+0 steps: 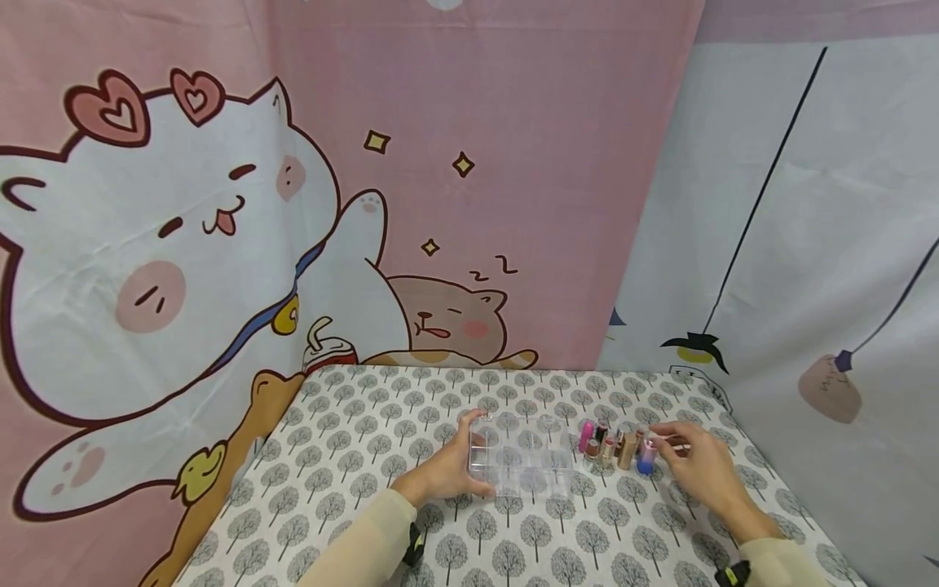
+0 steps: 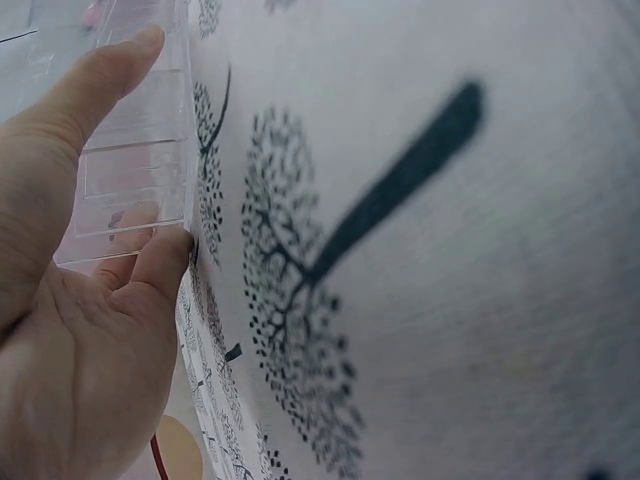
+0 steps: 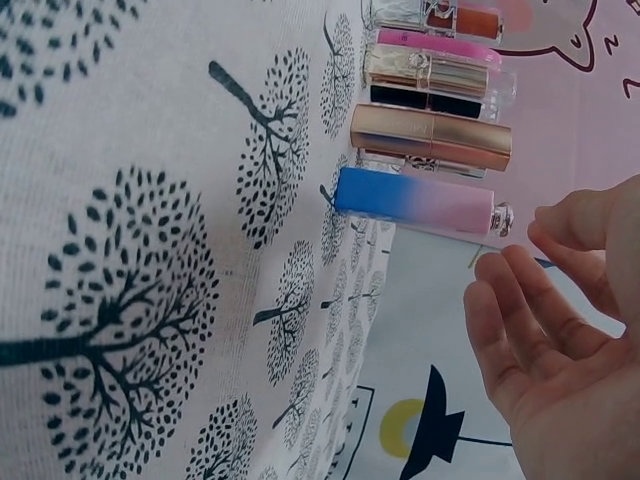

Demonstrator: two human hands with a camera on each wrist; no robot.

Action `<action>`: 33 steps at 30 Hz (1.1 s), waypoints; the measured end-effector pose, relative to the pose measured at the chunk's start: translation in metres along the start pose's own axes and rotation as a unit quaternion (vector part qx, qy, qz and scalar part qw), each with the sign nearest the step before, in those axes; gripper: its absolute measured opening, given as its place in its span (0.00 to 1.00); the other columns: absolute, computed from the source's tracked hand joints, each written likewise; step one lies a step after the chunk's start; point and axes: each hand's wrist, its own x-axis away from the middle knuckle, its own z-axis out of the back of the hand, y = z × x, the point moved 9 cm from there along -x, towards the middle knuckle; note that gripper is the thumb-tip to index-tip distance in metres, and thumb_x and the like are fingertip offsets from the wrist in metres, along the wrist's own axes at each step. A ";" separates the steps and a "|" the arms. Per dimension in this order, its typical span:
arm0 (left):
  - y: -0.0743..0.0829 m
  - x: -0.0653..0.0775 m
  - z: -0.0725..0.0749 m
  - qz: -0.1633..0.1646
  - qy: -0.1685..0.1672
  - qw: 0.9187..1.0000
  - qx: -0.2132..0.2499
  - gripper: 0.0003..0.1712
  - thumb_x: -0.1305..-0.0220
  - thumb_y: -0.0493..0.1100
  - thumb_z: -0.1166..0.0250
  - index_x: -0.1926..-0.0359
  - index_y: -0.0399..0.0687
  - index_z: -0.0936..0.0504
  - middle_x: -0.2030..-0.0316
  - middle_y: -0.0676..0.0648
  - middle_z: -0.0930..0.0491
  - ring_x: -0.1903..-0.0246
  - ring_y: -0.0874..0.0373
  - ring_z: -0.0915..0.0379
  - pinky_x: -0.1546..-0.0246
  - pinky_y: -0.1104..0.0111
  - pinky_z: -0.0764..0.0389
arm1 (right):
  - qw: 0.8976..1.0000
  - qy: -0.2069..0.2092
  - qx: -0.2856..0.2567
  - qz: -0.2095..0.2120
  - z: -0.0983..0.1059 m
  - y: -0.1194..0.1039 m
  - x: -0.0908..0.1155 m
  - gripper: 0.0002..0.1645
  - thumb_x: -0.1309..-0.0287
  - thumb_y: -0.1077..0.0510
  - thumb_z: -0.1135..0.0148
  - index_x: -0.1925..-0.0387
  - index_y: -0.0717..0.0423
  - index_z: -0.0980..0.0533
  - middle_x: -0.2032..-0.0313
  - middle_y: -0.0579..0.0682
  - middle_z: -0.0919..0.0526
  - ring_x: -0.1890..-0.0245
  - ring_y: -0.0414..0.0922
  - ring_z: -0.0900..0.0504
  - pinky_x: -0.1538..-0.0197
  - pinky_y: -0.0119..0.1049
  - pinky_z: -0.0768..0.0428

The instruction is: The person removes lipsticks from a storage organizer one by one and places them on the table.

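My left hand [image 1: 449, 463] grips a clear plastic organizer box [image 1: 521, 461] by its left end, thumb on one side and fingers on the other. Dividers part the box into several compartments, and it rests on the tablecloth. In the right wrist view, my right hand [image 3: 570, 330] has loosely bent fingers just off the knobbed cap of a blue-to-pink lipstick tube [image 3: 415, 203]. That tube stands upright at the right end of a group of lipsticks. Beside it are a gold tube [image 3: 430, 138] and a bright pink tube [image 1: 586, 436].
A tablecloth [image 1: 352, 522] printed with grey trees covers the table. Behind it hangs a pink cloth backdrop [image 1: 513, 163] with cartoon cats. A pale cloth [image 1: 844, 244] hangs on the right. More lipsticks, including a dark red one [image 1: 591, 449], stand close together right of the box.
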 end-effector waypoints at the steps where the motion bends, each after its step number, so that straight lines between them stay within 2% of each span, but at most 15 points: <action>1: 0.000 0.000 0.000 0.000 0.000 1.000 0.001 0.83 0.45 0.43 0.06 0.09 0.82 0.58 0.25 0.36 0.20 0.37 0.44 0.14 0.23 0.35 0.19 | 1.000 0.003 0.001 0.000 0.000 -0.001 0.000 0.15 0.28 0.68 0.23 0.42 0.62 0.09 0.48 0.64 0.06 0.56 0.57 0.05 0.54 0.48 0.03; 5: -0.001 0.001 -0.001 0.003 -0.002 1.000 -0.002 0.83 0.45 0.44 0.06 0.09 0.83 0.59 0.25 0.37 0.20 0.35 0.43 0.15 0.21 0.34 0.21 | 1.000 0.008 0.002 0.000 0.001 -0.005 0.002 0.15 0.28 0.69 0.23 0.43 0.60 0.09 0.47 0.63 0.06 0.56 0.56 0.05 0.51 0.54 0.03; 10: -0.002 0.003 -0.002 0.004 -0.005 1.000 -0.003 0.83 0.45 0.44 0.06 0.09 0.83 0.60 0.25 0.38 0.20 0.35 0.43 0.15 0.21 0.33 0.21 | 1.000 0.019 0.005 0.007 0.003 -0.012 0.004 0.14 0.28 0.68 0.22 0.44 0.59 0.09 0.48 0.61 0.06 0.56 0.52 0.06 0.50 0.55 0.03; 14: -0.001 0.004 -0.002 0.013 -0.007 1.000 0.005 0.83 0.45 0.45 0.06 0.10 0.87 0.60 0.23 0.38 0.22 0.36 0.45 0.15 0.22 0.33 0.20 | 0.999 0.033 -0.002 0.023 0.006 -0.019 0.003 0.16 0.31 0.69 0.21 0.44 0.58 0.09 0.48 0.60 0.06 0.57 0.50 0.06 0.53 0.51 0.02; 19: 0.001 0.001 -0.002 0.019 -0.013 1.000 0.003 0.84 0.45 0.45 0.06 0.10 0.91 0.61 0.22 0.39 0.22 0.36 0.46 0.15 0.22 0.34 0.20 | 0.999 0.033 -0.014 0.033 0.007 -0.027 0.006 0.18 0.31 0.70 0.22 0.43 0.58 0.09 0.46 0.61 0.07 0.55 0.54 0.06 0.55 0.44 0.02; 22: 0.002 0.000 -0.003 0.017 -0.016 1.000 -0.003 0.84 0.45 0.44 0.06 0.10 0.90 0.61 0.22 0.39 0.22 0.36 0.45 0.15 0.22 0.34 0.20 | 0.999 0.029 -0.010 0.031 0.006 -0.032 0.008 0.18 0.30 0.69 0.21 0.42 0.56 0.09 0.45 0.59 0.09 0.53 0.57 0.06 0.54 0.43 0.02; 29: 0.001 0.004 0.000 0.017 -0.009 1.000 -0.014 0.86 0.47 0.45 0.05 0.08 0.84 0.60 0.23 0.38 0.21 0.35 0.43 0.15 0.22 0.34 0.20 | 0.997 0.049 -0.002 0.057 0.003 -0.048 0.011 0.17 0.29 0.68 0.20 0.42 0.55 0.09 0.43 0.59 0.10 0.49 0.59 0.08 0.50 0.55 0.03; 31: 0.002 0.006 0.002 0.011 -0.004 1.000 -0.018 0.86 0.48 0.45 0.05 0.07 0.81 0.60 0.24 0.36 0.21 0.35 0.42 0.15 0.23 0.33 0.20 | 0.996 0.056 0.002 0.066 0.002 -0.053 0.012 0.18 0.30 0.68 0.19 0.42 0.55 0.09 0.43 0.58 0.10 0.50 0.59 0.08 0.52 0.53 0.03; 33: 0.002 0.008 0.004 0.012 0.001 1.000 -0.019 0.88 0.49 0.46 0.04 0.06 0.80 0.61 0.23 0.35 0.23 0.33 0.40 0.17 0.21 0.32 0.21 | 0.995 0.060 0.004 0.075 0.001 -0.058 0.013 0.20 0.32 0.68 0.18 0.41 0.54 0.09 0.43 0.58 0.09 0.52 0.58 0.09 0.55 0.47 0.05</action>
